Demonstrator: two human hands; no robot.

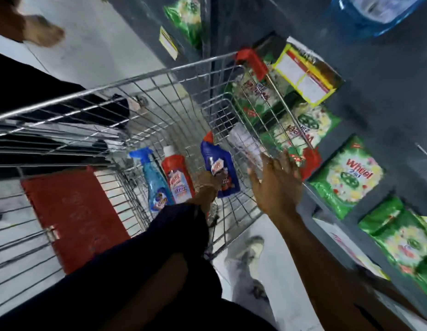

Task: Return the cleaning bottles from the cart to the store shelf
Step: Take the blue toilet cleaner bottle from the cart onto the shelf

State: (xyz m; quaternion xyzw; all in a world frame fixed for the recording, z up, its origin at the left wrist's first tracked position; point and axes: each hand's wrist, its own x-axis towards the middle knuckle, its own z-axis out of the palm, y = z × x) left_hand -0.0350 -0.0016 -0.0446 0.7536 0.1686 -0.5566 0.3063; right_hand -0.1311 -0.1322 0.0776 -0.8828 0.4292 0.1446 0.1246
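Three plastic cleaning bottles are lying in the silver wire shopping cart (160, 77): a light-blue spray bottle (155, 185), a red bottle (177, 175) and a dark-blue angled-neck bottle (219, 168). The left hand (208, 185) is gripping the dark-blue one low down, while the right hand (276, 185) is hovering spread above the cart's rim, beside the dark grey store shelf (386, 96).

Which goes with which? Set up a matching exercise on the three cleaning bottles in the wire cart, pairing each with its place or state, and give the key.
Column 1:
1. Light blue trigger spray bottle
2. Red bottle with white cap
3. Dark blue bottle with red angled cap

Column 2:
A. Middle of the three in the wire cart
B. Gripped by the left hand
C. Nearest the red cart seat flap

Pairs: 1-C, 2-A, 3-B
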